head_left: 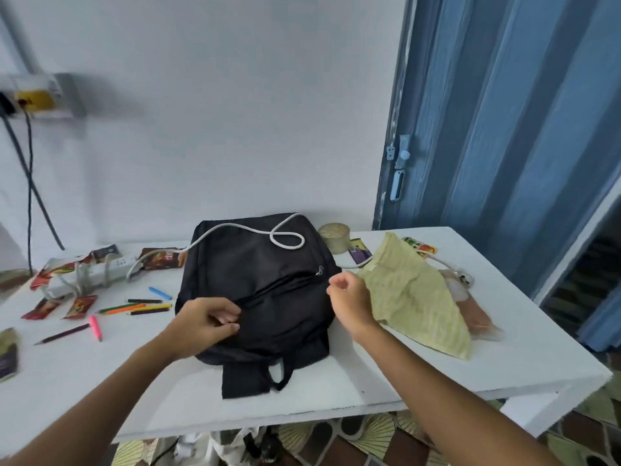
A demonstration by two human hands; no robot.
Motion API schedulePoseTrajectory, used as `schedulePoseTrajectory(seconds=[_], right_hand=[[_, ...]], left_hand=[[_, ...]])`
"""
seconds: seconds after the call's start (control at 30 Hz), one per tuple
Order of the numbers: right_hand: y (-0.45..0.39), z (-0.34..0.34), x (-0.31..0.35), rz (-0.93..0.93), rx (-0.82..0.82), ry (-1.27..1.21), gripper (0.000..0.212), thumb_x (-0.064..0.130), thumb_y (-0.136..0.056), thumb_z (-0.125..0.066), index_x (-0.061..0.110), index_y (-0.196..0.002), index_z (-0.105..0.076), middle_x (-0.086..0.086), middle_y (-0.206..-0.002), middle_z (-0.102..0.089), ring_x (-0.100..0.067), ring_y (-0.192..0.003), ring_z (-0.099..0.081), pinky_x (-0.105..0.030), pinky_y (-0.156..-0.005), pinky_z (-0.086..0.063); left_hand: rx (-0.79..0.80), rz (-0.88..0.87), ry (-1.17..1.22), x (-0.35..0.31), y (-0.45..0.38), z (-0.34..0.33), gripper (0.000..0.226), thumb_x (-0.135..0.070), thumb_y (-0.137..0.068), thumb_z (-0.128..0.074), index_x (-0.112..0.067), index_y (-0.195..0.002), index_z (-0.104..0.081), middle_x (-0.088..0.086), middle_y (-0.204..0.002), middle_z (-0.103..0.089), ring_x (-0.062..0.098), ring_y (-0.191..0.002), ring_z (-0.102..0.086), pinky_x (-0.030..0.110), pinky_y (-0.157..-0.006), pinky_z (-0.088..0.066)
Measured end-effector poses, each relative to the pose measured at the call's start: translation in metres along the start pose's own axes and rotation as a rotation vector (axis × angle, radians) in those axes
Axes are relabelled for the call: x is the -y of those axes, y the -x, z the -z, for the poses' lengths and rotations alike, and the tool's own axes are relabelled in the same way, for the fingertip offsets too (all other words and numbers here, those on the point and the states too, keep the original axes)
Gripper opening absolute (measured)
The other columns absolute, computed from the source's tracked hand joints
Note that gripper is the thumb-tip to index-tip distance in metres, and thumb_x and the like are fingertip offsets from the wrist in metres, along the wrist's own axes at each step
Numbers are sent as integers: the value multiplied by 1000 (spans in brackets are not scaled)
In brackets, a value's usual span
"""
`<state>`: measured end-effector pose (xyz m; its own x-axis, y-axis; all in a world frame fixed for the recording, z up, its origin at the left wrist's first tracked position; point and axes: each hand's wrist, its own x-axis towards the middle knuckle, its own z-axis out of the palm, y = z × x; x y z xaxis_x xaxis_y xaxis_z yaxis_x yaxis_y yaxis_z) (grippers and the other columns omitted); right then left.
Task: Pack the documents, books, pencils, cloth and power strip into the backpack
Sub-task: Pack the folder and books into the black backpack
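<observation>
- Black, thin fabric makes up the backpack [255, 290], which lies flat in the middle of the white bench [437, 371] with its straps pointing toward the person; it looks limp and nearly empty, so I'd judge it will sag and fold unless one hand holds the mouth open.
- Left hand [205, 322]: the grip is closed in a pinch on the bag's cloth beside the zip line, thumb against fingertips.
- Right hand [349, 297]: fingers loosely curled at the bag's right edge, just beside the zip; whether it has hold of anything I cannot tell, though nothing shows between the fingers.
- The zipper pull [320, 270] sits near the bag's upper right, small and metal; that is the sensible spot to take hold of, with the other hand bracing the soft fabric against the pull.
- A white cord [285, 238] runs across the top of the bag in a loop. It comes from the power strip [97, 269] at the far left, which looks rigid and the heaviest item; best lifted by its body, cord gathered first.
- Coloured pencils [141, 308] lie scattered left of the bag, light and prone to rolling, so they want scooping up as a bunch.
- The pale green cloth [416, 297] lies spread on the right, touching the bag's edge; soft and easily bunched anywhere.
- Snack wrappers [60, 306] and a tape roll [336, 237] also sit on the bench.
- Books or documents I cannot pick out from where I stand.
</observation>
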<state>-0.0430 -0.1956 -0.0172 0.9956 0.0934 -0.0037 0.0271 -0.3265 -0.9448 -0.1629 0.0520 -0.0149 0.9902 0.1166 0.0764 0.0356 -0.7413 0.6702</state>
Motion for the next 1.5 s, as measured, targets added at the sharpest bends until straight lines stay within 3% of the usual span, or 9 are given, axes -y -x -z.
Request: schedulePoseTrajectory(seconds=[0.2,0.33,0.47,0.67,0.8,0.93,1.03,1.2,1.5], right_hand=[[-49,-19,-6,80,-94,270,31,20,-83,-60,16,-114,-60,-7,-115,-60,-29,-106,-57,-41,-90,-48],[-73,-33,-2,-106,23,133,33,32,-88,-60,12,-114,-54,0,-99,-59,-26,-95,-55,-35,-83,-41],[-96,-36,-4,-276,111,-9,51,42,-78,-72,4,-109,-58,-13,-105,-65,-29,-92,-62,-37,-79,-51],[-105,-38,-5,-467,330,-176,50,30,-69,-82,5,-109,-68,-16,-94,-74,-32,-86,-71,-42,-82,-56],[-106,-41,18,-462,332,-323,31,15,-81,-71,-1,-107,-67,-20,-96,-72,-30,-79,-69,-36,-71,-55],[-114,-32,62,-395,375,-500,14,9,-92,-52,9,-82,-62,-4,-52,-65,-17,-48,-62,-20,-40,-50],[-134,-28,91,-402,326,-619,21,2,-91,-45,10,-73,-52,-2,-46,-54,-9,-35,-53,-14,-36,-43],[-156,-27,110,-546,303,-969,20,-6,-90,-41,4,-75,-51,-7,-72,-48,-16,-43,-56,-14,-41,-47],[-162,-29,111,-541,387,-913,17,-5,-89,-41,4,-80,-52,-8,-77,-49,-13,-72,-52,-15,-38,-46]], left_hand=[[-396,297,-3,31,-8,22,28,-11,-80,-72,-12,-107,-67,2,-99,-66,16,-89,-58,25,-78,-41],[-324,481,285,58,-17,25,44,-21,-82,-72,-18,-120,-51,10,-116,-60,24,-101,-59,41,-92,-50],[-328,645,614,60,-39,30,70,-33,-83,-71,-16,-138,-32,11,-125,-53,25,-102,-57,37,-79,-50],[-136,795,871,82,-53,37,69,-35,-66,-84,-3,-120,-56,10,-117,-66,27,-102,-65,38,-84,-55],[-99,759,1016,76,-66,50,40,-13,-78,-71,0,-115,-64,14,-106,-72,30,-98,-68,40,-86,-56],[-213,634,1144,53,-85,81,22,-7,-87,-57,-7,-70,-72,10,-71,-71,22,-63,-68,32,-68,-56],[-276,553,1244,39,-102,105,14,-5,-86,-49,-6,-80,-62,9,-77,-63,22,-71,-63,33,-70,-55],[-418,590,1371,28,-118,125,26,5,-91,-33,-1,-74,-51,8,-60,-54,15,-43,-57,20,-41,-51],[-442,618,1370,33,-121,126,21,7,-88,-33,-4,-78,-48,8,-70,-47,16,-49,-55,22,-42,-52]])
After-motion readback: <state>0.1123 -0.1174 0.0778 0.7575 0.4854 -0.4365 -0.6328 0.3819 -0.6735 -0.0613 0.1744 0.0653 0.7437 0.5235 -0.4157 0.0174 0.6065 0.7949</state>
